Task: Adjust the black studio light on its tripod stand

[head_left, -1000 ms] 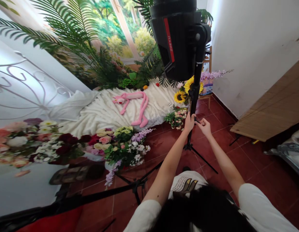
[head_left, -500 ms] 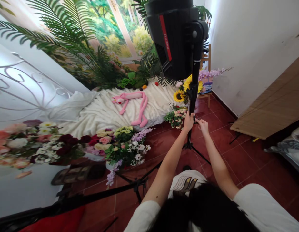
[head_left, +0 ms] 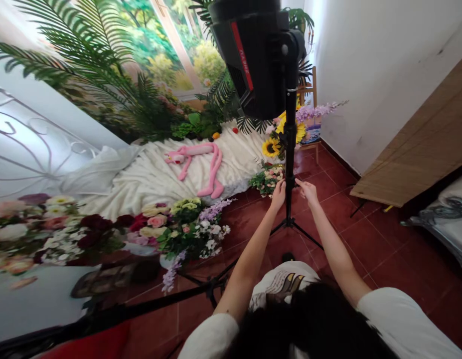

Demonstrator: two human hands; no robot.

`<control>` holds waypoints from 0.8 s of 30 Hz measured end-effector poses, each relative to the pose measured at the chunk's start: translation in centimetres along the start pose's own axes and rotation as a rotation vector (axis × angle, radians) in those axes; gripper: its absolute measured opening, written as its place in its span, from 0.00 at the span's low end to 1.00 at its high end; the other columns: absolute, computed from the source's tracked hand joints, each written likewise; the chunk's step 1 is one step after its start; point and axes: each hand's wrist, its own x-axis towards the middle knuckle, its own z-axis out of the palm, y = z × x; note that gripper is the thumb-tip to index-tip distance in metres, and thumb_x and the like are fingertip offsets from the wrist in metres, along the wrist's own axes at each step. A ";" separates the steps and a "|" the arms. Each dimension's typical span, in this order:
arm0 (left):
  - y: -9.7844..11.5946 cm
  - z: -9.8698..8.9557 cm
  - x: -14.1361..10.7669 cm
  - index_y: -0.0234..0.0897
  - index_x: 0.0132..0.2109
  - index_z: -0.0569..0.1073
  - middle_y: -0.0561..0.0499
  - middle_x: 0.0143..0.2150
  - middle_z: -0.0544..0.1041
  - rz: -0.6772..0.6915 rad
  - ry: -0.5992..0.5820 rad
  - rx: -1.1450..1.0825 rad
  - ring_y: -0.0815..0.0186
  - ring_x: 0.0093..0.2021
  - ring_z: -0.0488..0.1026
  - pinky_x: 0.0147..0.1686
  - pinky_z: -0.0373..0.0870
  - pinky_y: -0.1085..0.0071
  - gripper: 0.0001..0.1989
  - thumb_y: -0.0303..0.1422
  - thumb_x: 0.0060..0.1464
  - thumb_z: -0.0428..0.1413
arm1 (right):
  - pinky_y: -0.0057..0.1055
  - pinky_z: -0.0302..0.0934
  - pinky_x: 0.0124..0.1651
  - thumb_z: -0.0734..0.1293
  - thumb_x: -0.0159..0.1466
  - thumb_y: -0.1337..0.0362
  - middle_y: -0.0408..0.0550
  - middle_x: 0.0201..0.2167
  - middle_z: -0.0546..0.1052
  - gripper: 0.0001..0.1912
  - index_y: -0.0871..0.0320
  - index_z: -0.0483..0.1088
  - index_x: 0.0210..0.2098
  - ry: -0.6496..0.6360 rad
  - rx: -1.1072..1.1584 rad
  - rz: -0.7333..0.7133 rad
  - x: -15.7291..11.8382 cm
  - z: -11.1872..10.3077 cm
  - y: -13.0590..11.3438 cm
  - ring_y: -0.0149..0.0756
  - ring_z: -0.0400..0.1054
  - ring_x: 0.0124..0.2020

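A black light stand (head_left: 289, 164) rises upright before me, carrying a large black studio light (head_left: 253, 65) with a red stripe. At the collar low on its pole, my left hand (head_left: 278, 194) is closed against the left side, its fingertips partly hidden by the pole. My right hand (head_left: 308, 193) is on the opposite side, thumb and forefinger pinched at the collar's knob, the other fingers curled. The knob is small and mostly covered. The stand's tripod legs (head_left: 307, 234) spread on the floor below my hands.
Beyond the stand lies a white fur cloth (head_left: 141, 174) with a pink plush toy (head_left: 212, 169). Artificial flowers (head_left: 189, 224) stand left, above another black stand's pole (head_left: 141, 309). Sunflowers (head_left: 271, 147) are behind the light stand. A wooden board (head_left: 413, 154) leans at right.
My left hand has shifted from around the pole to its left side, by the collar. My right hand stays by the knob. The view has swung slightly right.
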 end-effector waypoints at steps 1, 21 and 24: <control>-0.9 -1.1 -1.4 0.36 0.45 0.73 0.41 0.48 0.78 -0.090 -0.039 -0.027 0.62 0.49 0.76 0.52 0.72 0.63 0.23 0.52 0.59 0.51 | 0.25 0.40 0.16 0.75 0.48 0.43 0.32 0.09 0.55 0.30 0.53 0.53 0.17 0.011 0.008 -0.010 -0.1 0.1 0.1 0.21 0.46 0.11; -6.0 -27.9 -28.7 0.34 0.38 0.72 0.47 0.31 0.79 -0.518 1.003 -0.064 0.67 0.27 0.75 0.30 0.68 0.71 0.23 0.51 0.51 0.55 | 0.23 0.47 0.18 0.71 0.42 0.35 0.34 0.13 0.62 0.30 0.58 0.66 0.22 -0.665 -0.219 0.312 -13.1 11.9 14.3 0.21 0.53 0.13; -3.7 -31.6 -30.9 0.35 0.42 0.68 0.48 0.36 0.76 -0.412 1.298 0.004 0.70 0.30 0.74 0.34 0.70 0.72 0.20 0.49 0.54 0.55 | 0.23 0.47 0.18 0.71 0.43 0.35 0.35 0.13 0.63 0.30 0.58 0.66 0.21 -0.776 -0.276 0.310 -14.6 14.5 14.9 0.22 0.53 0.13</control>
